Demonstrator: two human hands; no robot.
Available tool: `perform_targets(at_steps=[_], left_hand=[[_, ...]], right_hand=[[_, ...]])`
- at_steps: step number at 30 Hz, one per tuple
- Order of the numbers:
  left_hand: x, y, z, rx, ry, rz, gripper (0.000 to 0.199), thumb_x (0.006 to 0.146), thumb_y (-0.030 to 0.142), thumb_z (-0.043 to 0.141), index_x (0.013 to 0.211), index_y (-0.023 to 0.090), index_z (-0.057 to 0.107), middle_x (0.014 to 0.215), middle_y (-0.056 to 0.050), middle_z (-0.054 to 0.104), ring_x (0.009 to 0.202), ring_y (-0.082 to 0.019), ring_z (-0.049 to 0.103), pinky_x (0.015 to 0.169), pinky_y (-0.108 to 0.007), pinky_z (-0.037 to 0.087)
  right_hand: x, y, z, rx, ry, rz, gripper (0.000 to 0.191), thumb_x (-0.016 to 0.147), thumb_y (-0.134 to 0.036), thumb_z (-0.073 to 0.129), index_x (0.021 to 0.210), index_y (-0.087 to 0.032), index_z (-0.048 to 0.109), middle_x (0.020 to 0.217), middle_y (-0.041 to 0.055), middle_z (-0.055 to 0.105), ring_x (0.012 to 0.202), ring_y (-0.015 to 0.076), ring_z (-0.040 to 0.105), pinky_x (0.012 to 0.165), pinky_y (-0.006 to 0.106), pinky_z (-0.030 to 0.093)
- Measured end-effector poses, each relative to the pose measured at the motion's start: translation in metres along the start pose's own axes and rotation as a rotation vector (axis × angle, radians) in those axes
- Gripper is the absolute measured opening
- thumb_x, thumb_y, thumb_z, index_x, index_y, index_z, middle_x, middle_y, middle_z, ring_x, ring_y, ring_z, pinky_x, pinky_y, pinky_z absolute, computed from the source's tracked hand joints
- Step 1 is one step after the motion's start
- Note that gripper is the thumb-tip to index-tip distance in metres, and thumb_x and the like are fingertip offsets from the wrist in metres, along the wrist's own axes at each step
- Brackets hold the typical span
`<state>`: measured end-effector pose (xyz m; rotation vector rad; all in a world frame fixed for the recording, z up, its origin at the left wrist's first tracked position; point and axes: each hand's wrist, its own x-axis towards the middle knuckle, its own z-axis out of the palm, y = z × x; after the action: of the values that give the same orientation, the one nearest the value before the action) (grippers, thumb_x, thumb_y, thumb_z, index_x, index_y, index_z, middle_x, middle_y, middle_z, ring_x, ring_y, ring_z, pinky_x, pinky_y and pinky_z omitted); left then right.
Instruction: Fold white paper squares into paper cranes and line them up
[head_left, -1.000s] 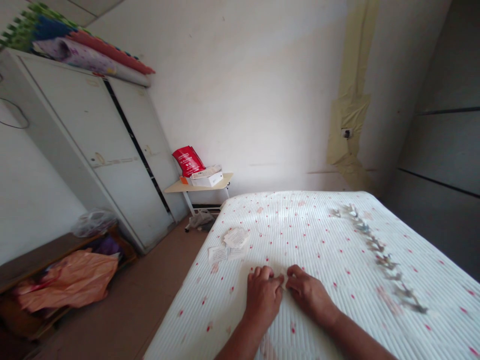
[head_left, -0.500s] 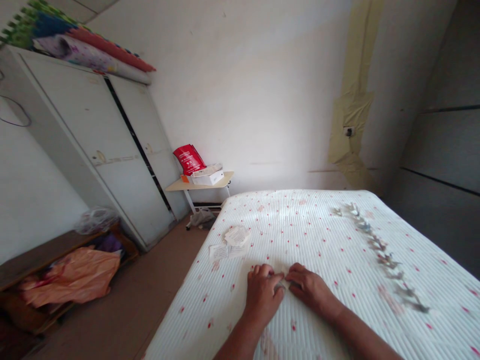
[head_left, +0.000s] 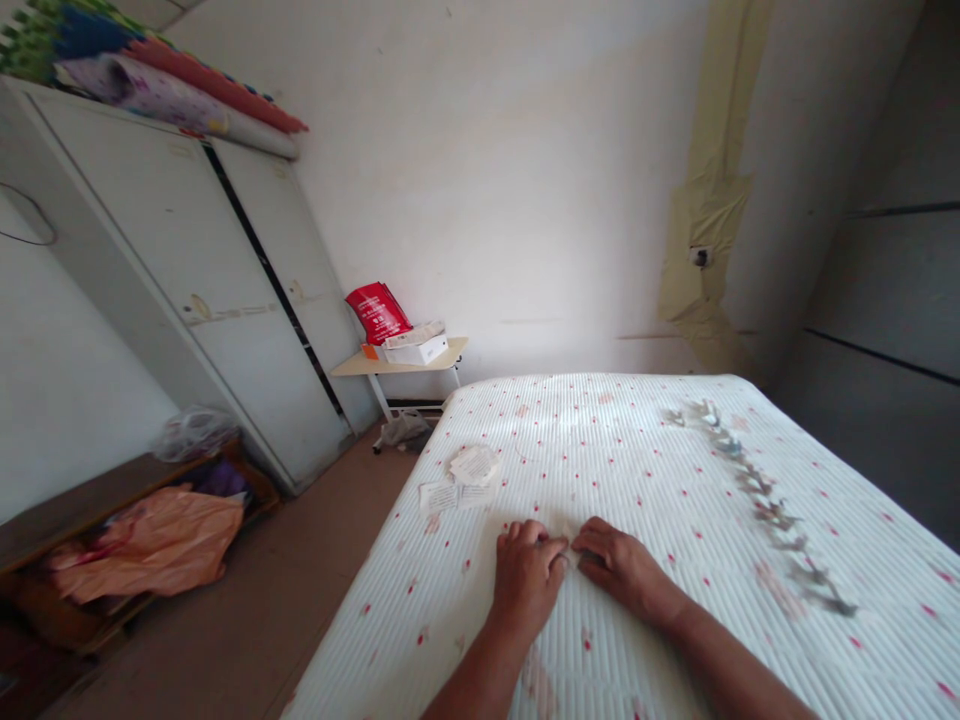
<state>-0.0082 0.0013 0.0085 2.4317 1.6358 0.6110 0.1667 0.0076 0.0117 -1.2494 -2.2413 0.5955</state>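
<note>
On the bed, a small pale piece of paper (head_left: 568,532) lies between my two hands, mostly covered by the fingers. My left hand (head_left: 527,575) is closed at its right side, thumb and forefinger pinching the paper's left part. From the other side, my right hand (head_left: 621,568) presses its bent fingers on the paper's right part. The fingertips of both hands nearly meet. Further up and to the left, several loose printed paper pieces (head_left: 472,466) lie overlapping. A slanting row of small folded paper figures (head_left: 772,515) stretches along the right side; their exact shape is blurred.
The quilted white bed cover (head_left: 592,470) has red dots. Beyond its far left corner stands a small table (head_left: 352,366) with a red bag (head_left: 377,312) and a white box (head_left: 420,348). A grey cabinet (head_left: 142,210) and a low wooden shelf (head_left: 82,490) are at the left.
Both hands stay around the paper with only slight finger movement; the left thumb has drawn closer to the forefinger. The view has shifted a little.
</note>
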Motion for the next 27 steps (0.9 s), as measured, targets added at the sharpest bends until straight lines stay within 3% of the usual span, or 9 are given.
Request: perform_targets(at_steps=[19, 27], left_hand=[[0.003, 0.0, 0.005, 0.005, 0.039, -0.032, 0.024, 0.083, 0.019, 0.049, 0.095, 0.031, 0.066, 0.09, -0.002, 0.057, 0.09, -0.018, 0.047, 0.078, -0.031, 0.031], [0.007, 0.002, 0.007, 0.034, 0.065, -0.03, 0.019, 0.083, 0.018, 0.048, 0.082, 0.025, 0.066, 0.084, -0.002, 0.058, 0.087, -0.018, 0.048, 0.079, -0.032, 0.032]], right_hand=[[0.002, -0.005, 0.0, -0.018, 0.009, 0.023, 0.02, 0.081, -0.016, 0.044, 0.088, -0.019, 0.062, 0.085, 0.0025, 0.057, 0.079, 0.0132, 0.057, 0.07, 0.022, 0.042], [0.008, -0.002, 0.02, -0.283, 0.152, 0.198, 0.02, 0.082, -0.016, 0.038, 0.075, -0.018, 0.057, 0.079, 0.0017, 0.055, 0.065, 0.0107, 0.056, 0.057, 0.021, 0.036]])
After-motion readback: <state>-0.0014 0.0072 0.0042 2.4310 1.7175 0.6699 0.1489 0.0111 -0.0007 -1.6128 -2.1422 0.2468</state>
